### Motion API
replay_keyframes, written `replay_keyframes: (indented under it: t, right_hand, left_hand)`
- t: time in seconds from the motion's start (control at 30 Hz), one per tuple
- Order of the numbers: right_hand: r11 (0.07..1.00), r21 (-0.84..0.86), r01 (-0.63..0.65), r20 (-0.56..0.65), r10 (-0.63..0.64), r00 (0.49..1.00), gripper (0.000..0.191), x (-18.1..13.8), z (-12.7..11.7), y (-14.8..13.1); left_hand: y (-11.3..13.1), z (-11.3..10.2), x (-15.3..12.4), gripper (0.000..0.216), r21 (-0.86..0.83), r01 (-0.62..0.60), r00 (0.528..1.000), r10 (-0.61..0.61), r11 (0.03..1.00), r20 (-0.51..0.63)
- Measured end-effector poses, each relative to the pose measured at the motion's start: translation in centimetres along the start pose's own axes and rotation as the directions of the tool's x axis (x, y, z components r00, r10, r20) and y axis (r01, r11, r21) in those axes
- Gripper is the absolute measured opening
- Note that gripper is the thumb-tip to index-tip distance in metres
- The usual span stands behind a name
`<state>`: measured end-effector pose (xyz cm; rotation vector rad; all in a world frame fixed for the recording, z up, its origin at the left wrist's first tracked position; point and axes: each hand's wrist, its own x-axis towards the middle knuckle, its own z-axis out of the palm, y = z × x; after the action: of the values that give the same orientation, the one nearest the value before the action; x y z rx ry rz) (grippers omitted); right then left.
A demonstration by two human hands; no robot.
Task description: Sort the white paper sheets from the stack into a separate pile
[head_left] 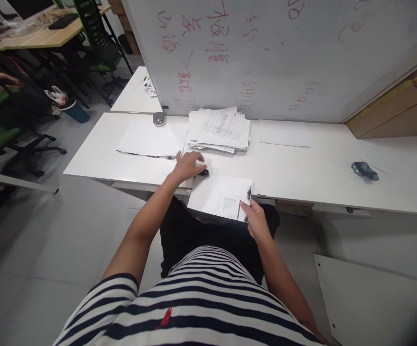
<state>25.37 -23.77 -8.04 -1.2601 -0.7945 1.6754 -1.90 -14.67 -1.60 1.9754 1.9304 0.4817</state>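
While the printed sheet (210, 193) juts past the near edge of the white desk (324, 178), its near right corner sits in the R hand (257, 218): thumb on top, rest of fingers mostly hidden underneath, so a narrow pinch w/ paper btwn. Text block is just L of thumb; dark smudges along that same edge. Most of the sheet extends L and away from the grip, toward the other hand.

L hand (189, 166) is palm-down by the sheet's far L corner, fingers curled over a small black object (204, 173); can't tell from here if it's gripped or only touched.

Farther out: messy paper stack (221, 129) just beyond L hand, blank sheet (151, 139) on its L w/ grey rounded gadget (158, 119) at the top, another blank sheet (284, 133) to the R. Blue crumpled-looking item (364, 171) near desk's R end. Whiteboard (266, 62) w/ red writing behind, cardboard boxes (392, 108) far R.
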Motion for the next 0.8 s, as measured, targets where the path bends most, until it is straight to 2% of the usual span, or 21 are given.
replay_keyframes:
  t: [0.1,0.27,0.4,0.5,0.6,0.7,0.77,0.8]
  right_hand:
    - [1.0,-0.016,0.005,-0.007,-0.005,1.0,0.043,-0.2,0.0,0.2]
    - [0.996,-0.083,0.04,-0.016,-0.041,0.999,0.042,-0.6,-0.1,1.0]
    - [0.988,-0.123,0.088,-0.022,-0.091,0.996,0.04,-0.6,-0.1,1.5]
    - [0.987,-0.136,0.088,-0.029,-0.093,0.995,0.041,-0.5,0.0,1.7]
    - [0.992,-0.099,0.079,-0.024,-0.081,0.996,0.041,-0.5,0.3,1.5]
    - [0.997,-0.042,0.068,-0.004,-0.068,0.998,0.039,-0.5,0.5,1.1]
    - [0.999,-0.003,0.054,0.006,-0.054,0.999,0.038,-0.6,0.7,0.7]
    - [0.999,0.013,0.046,0.009,-0.046,0.999,0.039,-0.6,0.7,0.5]
  left_hand:
    - [1.5,0.3,1.4,0.031,-0.031,-0.088,0.996,0.087,0.996,-0.006]
    - [2.4,4.7,2.7,0.046,0.131,-0.033,0.988,0.052,0.991,-0.147]
    - [2.0,7.0,3.0,0.056,0.146,-0.102,0.982,0.123,0.984,-0.141]
    - [1.8,6.8,3.2,0.059,0.106,-0.108,0.981,0.124,0.988,-0.152]
    - [1.9,5.4,2.8,0.045,-0.024,-0.107,0.967,0.098,0.994,-0.234]
    - [1.8,3.9,1.4,0.039,-0.171,-0.035,0.926,-0.033,0.985,-0.377]
    - [1.3,3.2,0.3,0.042,-0.176,0.048,0.888,-0.123,0.983,-0.444]
    - [0.9,3.0,-0.3,0.041,-0.14,0.07,0.887,-0.126,0.988,-0.445]
